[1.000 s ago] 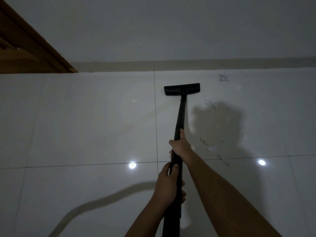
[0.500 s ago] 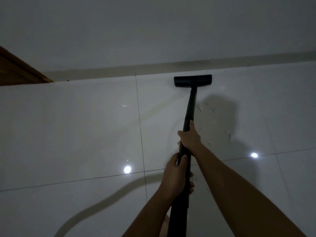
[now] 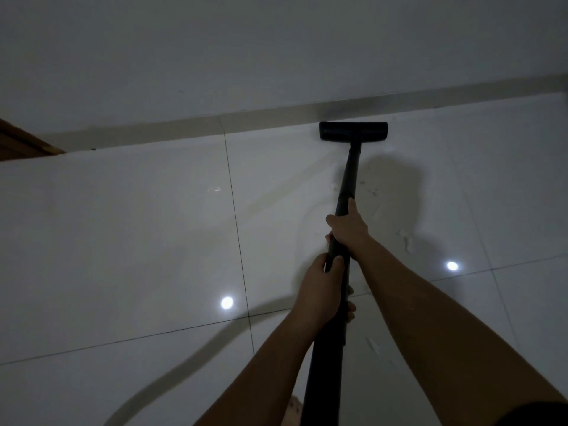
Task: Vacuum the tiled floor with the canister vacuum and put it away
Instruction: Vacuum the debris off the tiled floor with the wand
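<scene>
Holding a black vacuum tube over a glossy tiled floor, both hands clamped round it.

Facing a grey wall well ahead of the hands, with brown wood trim far off to their left. Resting the tube's flat nozzle on the tiles close to the skirting strip, straight ahead of the hands. Gripping with the right hand in front, the left hand just behind it, thumb on top. Pale crumbs scattered right of the right hand.

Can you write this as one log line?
vacuuming | left hand: grips wand | right hand: grips wand | nozzle: on floor, by skirting
</scene>
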Motion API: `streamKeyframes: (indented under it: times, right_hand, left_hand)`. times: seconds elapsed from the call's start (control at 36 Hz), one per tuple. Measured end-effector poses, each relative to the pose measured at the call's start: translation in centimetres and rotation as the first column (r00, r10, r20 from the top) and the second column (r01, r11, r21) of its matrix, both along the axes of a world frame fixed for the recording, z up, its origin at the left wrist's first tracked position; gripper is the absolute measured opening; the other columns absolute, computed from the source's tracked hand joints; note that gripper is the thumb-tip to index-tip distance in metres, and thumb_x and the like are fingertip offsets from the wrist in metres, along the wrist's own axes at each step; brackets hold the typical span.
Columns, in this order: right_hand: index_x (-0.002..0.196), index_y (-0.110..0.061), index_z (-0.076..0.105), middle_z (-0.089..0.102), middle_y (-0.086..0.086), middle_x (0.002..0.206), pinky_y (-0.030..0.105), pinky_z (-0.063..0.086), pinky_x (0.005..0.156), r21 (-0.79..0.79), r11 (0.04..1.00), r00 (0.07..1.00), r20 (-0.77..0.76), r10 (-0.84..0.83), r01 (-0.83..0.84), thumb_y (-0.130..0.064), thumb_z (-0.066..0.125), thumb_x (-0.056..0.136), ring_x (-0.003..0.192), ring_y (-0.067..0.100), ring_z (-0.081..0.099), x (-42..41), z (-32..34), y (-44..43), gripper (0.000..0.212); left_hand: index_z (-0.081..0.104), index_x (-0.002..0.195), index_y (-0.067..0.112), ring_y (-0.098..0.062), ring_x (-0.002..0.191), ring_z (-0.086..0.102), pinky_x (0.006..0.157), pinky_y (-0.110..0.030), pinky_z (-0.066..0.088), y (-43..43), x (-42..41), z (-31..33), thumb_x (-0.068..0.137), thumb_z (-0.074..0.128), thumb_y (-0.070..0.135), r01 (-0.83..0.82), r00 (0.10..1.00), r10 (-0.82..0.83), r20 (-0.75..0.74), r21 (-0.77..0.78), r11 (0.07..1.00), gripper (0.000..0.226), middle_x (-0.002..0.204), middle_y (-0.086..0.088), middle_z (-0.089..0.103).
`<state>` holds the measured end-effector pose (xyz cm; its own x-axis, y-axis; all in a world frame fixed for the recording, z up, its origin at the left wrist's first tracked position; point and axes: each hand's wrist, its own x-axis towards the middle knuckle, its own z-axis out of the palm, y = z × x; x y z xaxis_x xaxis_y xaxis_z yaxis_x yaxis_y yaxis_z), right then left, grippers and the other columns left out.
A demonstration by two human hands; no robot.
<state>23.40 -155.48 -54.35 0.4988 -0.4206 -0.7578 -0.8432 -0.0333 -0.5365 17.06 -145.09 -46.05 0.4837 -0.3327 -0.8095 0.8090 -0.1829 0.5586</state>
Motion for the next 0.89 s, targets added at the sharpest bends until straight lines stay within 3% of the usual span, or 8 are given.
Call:
streamKeyframes:
  times: [0.17, 0.33, 0.47, 0.69, 0.89]
  right_hand:
    - [0.153, -0.033, 0.005, 0.054, 0.022, 0.126, 0.031, 0.052, 0.057, 0.008, 0.999, 0.999, 0.018, -0.045, 0.045, -0.011, 0.048, 0.091, 0.054, 0.017, 0.055, 0.9, -0.4, -1.4, 0.078]
    - [0.153, -0.032, 0.005, 0.052, 0.021, 0.127, 0.026, 0.047, 0.05, -0.01, 0.998, 0.997, 0.03, -0.068, 0.068, -0.012, 0.048, 0.092, 0.054, 0.016, 0.054, 0.5, 1.0, -3.3, 0.077]
    - [0.153, -0.032, 0.006, 0.053, 0.024, 0.125, 0.033, 0.052, 0.058, 0.003, 0.996, 0.995, 0.043, -0.094, 0.094, -0.013, 0.05, 0.092, 0.055, 0.019, 0.055, -1.8, 2.0, -4.1, 0.077]
    - [0.153, -0.032, 0.007, 0.053, 0.025, 0.126, 0.027, 0.047, 0.05, 0.022, 0.992, 0.992, 0.016, -0.128, 0.128, -0.012, 0.049, 0.092, 0.054, 0.017, 0.054, -3.5, 1.3, -3.7, 0.077]
    - [0.154, -0.03, 0.004, 0.054, 0.024, 0.125, 0.026, 0.045, 0.049, 0.036, 0.997, 0.998, -0.015, -0.064, 0.064, -0.012, 0.05, 0.093, 0.056, 0.018, 0.055, -6.1, 2.6, -1.6, 0.078]
  left_hand:
    - [0.048, 0.12, 0.018, -0.016, 0.045, 0.051, 0.037, -0.02, 0.045, -1.3, 0.9, -0.4, 0.1, 0.036, 0.032, 0.034, 0.999, -0.034, 0.007, 0.024, 0.999, 0.026, 0.075, -0.009, 0.054]
    - [0.048, 0.116, 0.017, -0.017, 0.044, 0.05, 0.038, -0.022, 0.044, -2.8, 1.0, 0.8, 0.1, 0.037, 0.032, 0.069, 0.998, -0.069, 0.015, 0.026, 0.997, 0.025, 0.074, -0.01, 0.054]
    - [0.045, 0.112, 0.022, -0.015, 0.043, 0.051, 0.039, -0.023, 0.045, -3.2, -0.8, 2.3, 0.1, 0.036, 0.033, 0.108, 0.994, -0.109, 0.027, 0.018, 0.994, 0.018, 0.074, -0.009, 0.055]
    - [0.046, 0.11, 0.023, -0.016, 0.044, 0.051, 0.042, -0.024, 0.046, -3.0, -2.2, 1.7, 0.1, 0.036, 0.033, 0.121, 0.993, -0.122, 0.012, 0.023, 0.992, 0.017, 0.072, -0.007, 0.055]
    - [0.045, 0.127, 0.018, -0.014, 0.04, 0.05, 0.036, -0.02, 0.044, -1.3, -5.1, 3.2, 0.101, 0.036, 0.031, 0.107, 0.994, -0.107, -0.001, 0.073, 0.992, 0.031, 0.071, -0.009, 0.054]
